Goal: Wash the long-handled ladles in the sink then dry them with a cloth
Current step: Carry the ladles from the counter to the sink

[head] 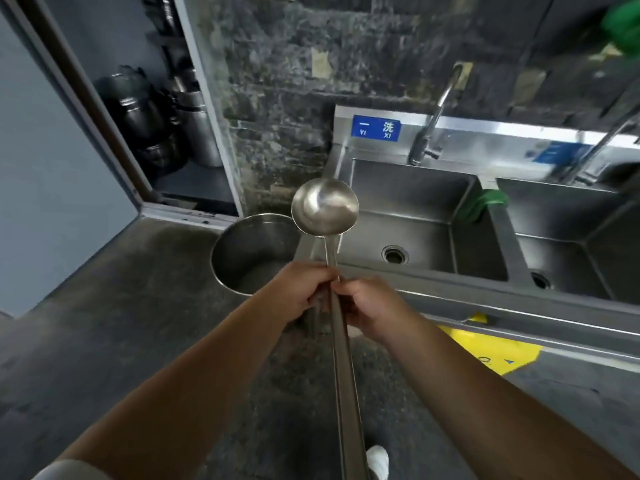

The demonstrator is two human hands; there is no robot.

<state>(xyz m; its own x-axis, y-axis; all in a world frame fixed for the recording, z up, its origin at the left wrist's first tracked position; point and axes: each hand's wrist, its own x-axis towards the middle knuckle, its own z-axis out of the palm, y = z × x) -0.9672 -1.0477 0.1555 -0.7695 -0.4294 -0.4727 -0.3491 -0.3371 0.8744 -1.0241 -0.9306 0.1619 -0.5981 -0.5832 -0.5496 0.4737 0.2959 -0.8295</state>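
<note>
Dark stone wall backs a stainless double sink (429, 275), whose left basin (415, 216) stands dry and unoccupied, drain visible, with a faucet (434, 116) mounted over its rear edge. A green cloth (483, 206) is draped over the divider between the two basins. A steel pot (254, 254) sits on the floor just beside the sink's left end.

The ladle (325, 206) is held in front of the person, its long axis running from near the body up and away, bowl foremost and facing up. The bowl hangs in the air over the sink's front-left corner, between pot and basin. Whether a second handle lies alongside the first cannot be told.

Left hand (304, 292) and right hand (369, 304) both have fingers clamped round the handle, side by side, well below the bowl. The right hand is nearer the basin.

Judgement: washing has not begun. The bowl needs swinging right and forward, clear of the front rim, to reach under the faucet. Open room exists above the basin; the long handle trailing back is the likely snag.
</note>
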